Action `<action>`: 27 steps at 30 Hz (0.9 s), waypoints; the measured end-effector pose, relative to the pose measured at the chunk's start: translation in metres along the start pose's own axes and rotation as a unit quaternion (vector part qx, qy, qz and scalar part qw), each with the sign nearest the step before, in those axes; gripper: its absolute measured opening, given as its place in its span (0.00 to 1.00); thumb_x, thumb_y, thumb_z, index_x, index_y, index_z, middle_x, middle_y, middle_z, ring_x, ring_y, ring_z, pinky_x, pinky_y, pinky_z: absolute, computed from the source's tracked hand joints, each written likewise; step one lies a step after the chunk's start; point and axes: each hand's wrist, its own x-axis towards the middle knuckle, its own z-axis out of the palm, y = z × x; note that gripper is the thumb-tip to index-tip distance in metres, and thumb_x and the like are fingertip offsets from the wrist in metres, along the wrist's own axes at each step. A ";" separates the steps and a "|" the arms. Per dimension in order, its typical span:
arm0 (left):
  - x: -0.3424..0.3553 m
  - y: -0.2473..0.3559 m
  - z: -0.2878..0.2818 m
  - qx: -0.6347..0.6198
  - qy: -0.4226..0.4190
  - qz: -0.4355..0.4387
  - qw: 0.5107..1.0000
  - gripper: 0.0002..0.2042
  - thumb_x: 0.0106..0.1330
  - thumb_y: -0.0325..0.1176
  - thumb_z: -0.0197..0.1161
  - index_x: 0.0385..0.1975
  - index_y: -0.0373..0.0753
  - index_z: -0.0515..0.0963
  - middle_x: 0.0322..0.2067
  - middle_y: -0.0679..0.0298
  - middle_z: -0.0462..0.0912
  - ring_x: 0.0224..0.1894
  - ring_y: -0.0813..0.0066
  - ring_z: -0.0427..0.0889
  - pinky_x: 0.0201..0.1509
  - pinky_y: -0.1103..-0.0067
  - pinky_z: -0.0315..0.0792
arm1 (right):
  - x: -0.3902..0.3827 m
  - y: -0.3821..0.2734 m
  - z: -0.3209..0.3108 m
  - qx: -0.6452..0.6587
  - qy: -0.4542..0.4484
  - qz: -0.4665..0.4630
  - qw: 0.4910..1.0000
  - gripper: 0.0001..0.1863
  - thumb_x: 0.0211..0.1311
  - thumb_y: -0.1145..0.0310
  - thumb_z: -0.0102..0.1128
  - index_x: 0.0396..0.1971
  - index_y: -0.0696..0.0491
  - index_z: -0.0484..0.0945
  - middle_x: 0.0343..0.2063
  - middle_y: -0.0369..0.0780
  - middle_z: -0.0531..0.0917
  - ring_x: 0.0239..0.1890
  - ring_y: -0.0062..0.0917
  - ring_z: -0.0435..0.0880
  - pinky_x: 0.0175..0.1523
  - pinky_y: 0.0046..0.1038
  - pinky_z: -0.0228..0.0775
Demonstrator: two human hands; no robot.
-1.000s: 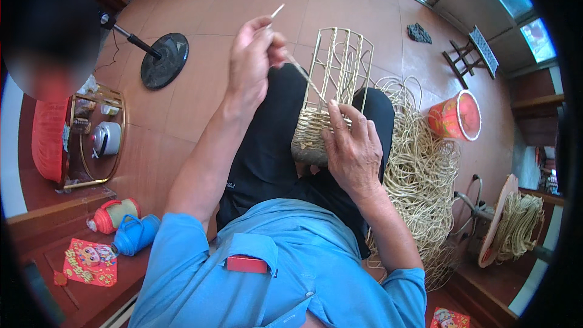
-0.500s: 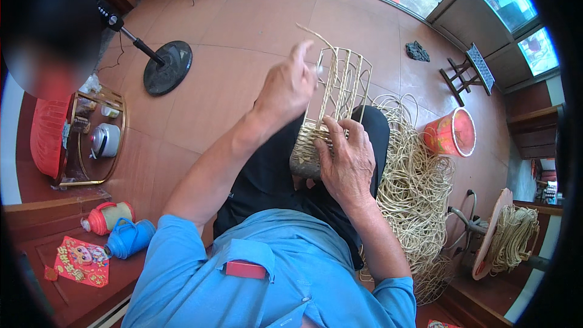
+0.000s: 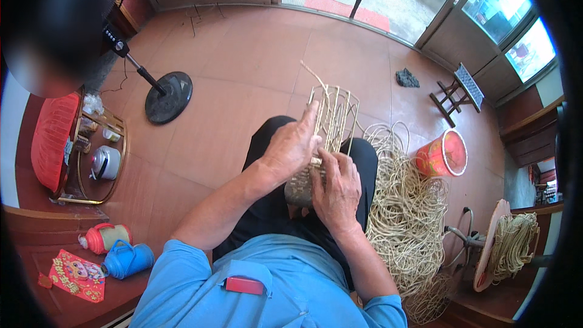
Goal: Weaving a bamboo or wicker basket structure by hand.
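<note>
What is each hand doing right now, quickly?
Left hand: fingers closed on a cane strand at the upright stakes of the half-woven basket.
Right hand: wrapped around the basket's woven base, steadying it on the lap.

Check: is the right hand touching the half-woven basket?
Touching. The head view shows the right hand pressed flat on the woven base of the half-woven basket.

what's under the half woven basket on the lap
The basket rests on the person's dark trousers. Both hands, left and right, cover its woven base, so the contact is hidden.
</note>
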 end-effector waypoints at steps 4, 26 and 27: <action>-0.012 -0.006 -0.012 -0.463 0.035 -0.079 0.882 0.28 0.75 0.25 0.66 0.74 0.32 0.70 0.32 0.63 0.86 0.22 0.80 0.77 0.25 0.82 0.71 | 0.011 -0.001 -0.005 0.039 0.019 -0.002 0.999 0.20 0.68 0.69 0.71 0.59 0.48 0.83 0.51 0.44 0.82 0.53 0.43 0.84 0.57 0.43 0.75; -0.049 -0.033 -0.036 -0.668 -0.009 -0.228 0.708 0.15 0.83 0.31 0.60 0.65 0.38 0.74 0.27 0.76 0.73 0.18 0.93 0.60 0.19 0.90 0.56 | 0.005 0.006 -0.004 0.071 0.009 0.006 0.997 0.12 0.68 0.70 0.73 0.50 0.49 0.87 0.51 0.38 0.84 0.54 0.36 0.85 0.57 0.40 0.75; -0.049 -0.038 -0.035 -0.668 0.004 -0.235 0.706 0.15 0.83 0.31 0.60 0.65 0.38 0.75 0.27 0.76 0.74 0.18 0.92 0.60 0.19 0.89 0.56 | 0.006 0.007 -0.004 0.071 0.010 0.005 0.997 0.12 0.68 0.70 0.73 0.50 0.49 0.87 0.51 0.38 0.84 0.54 0.36 0.85 0.57 0.40 0.75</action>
